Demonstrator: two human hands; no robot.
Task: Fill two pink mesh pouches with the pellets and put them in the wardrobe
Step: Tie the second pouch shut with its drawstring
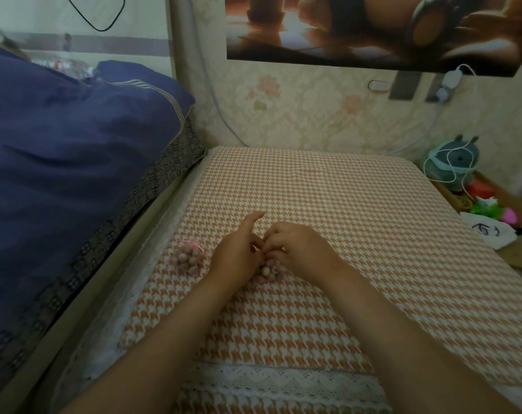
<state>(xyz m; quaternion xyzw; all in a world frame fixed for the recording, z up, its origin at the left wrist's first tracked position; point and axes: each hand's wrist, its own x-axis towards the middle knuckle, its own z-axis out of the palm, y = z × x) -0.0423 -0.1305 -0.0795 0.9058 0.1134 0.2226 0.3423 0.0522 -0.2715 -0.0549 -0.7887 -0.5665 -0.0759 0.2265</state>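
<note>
One pink mesh pouch [188, 259] full of round pellets lies on the orange-and-white checked cloth [328, 204], left of my hands. A second pink mesh pouch [267, 271] with pellets sits under my hands, mostly hidden. My left hand [237, 252] and my right hand [298, 249] meet over its top, fingers pinching at the pouch's mouth. The left forefinger points forward. No wardrobe is in view.
A bed with a dark blue quilt [68, 162] runs along the left. At the right edge stands a box with a grey-green plush toy [454, 162], colourful items and a white bag [489, 231]. White cables hang down the wallpapered wall behind.
</note>
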